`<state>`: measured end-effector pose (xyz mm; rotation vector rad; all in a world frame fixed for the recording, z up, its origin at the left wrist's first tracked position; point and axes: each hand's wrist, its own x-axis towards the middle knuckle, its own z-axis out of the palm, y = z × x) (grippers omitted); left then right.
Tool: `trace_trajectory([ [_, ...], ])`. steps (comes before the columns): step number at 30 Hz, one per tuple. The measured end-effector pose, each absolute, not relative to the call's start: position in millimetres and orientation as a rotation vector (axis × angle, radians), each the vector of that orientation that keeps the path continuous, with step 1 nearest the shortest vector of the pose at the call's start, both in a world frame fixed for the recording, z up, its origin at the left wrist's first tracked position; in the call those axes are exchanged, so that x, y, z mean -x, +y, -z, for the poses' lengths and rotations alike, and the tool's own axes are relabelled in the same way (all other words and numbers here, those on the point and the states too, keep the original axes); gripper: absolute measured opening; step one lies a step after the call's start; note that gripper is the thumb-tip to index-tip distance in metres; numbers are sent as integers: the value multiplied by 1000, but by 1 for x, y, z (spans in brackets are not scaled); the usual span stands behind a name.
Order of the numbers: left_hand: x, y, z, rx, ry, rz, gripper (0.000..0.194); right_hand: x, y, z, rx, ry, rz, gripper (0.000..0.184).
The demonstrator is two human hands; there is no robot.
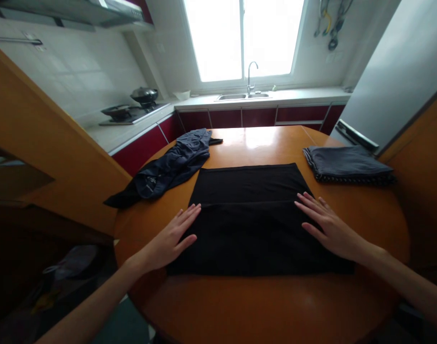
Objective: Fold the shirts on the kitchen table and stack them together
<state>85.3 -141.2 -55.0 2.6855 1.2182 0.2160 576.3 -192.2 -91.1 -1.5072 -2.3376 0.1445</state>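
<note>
A black garment (254, 234) lies flat on the wooden table (254, 306) in front of me, its near part folded over so that an edge runs across it. What kind of garment it is, I cannot make out. My left hand (171, 239) rests at its left side, fingers stretched out toward the fold edge. On the right side my right hand (322, 224) lies over the cloth with its fingers spread near the same edge. Neither hand grips anything.
Crumpled dark blue clothing (171, 162) lies at the table's far left. A folded grey stack of cloth (347, 162) sits at the right, near the fridge (390, 67). Beyond are a sink (233, 97), a stove (136, 114) with pans, and red cabinets (225, 118).
</note>
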Motion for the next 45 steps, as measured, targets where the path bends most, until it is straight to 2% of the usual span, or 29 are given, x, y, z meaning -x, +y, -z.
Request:
trace_trajectory([
  [3,-90,-177,47,-2712,988,-76,74,-572,-227,82,1349,-2499,-285,67],
  [6,-87,-195,53,-2751,961,-23,82,-573,-252,83,1313,-2591,-352,76],
  [9,-74,-196,64,-2790,1004,-62,78,-583,-263,90,1345,-2589,-299,77],
  [13,-58,-191,68,-2857,917,-195,62,-604,-267,98,1299,-2521,-228,67],
  [18,-54,-189,62,-2868,832,-303,59,-621,-266,97,1187,-2497,-281,62],
  [26,-53,-191,51,-2627,920,-536,31,-623,-261,74,1277,-2123,-640,29],
  [30,-57,-188,22,-2425,1118,-701,22,-621,-254,44,1381,-1827,-732,24],
  [34,-69,-157,-6,-2207,1308,-896,21,-612,-223,22,1508,-1453,-714,36],
  [38,-86,-100,-18,-1891,1361,-979,33,-601,-168,16,1471,-1192,-753,36],
  [45,-113,4,15,-1584,1251,-766,48,-591,-65,44,1568,-1154,-874,33],
])
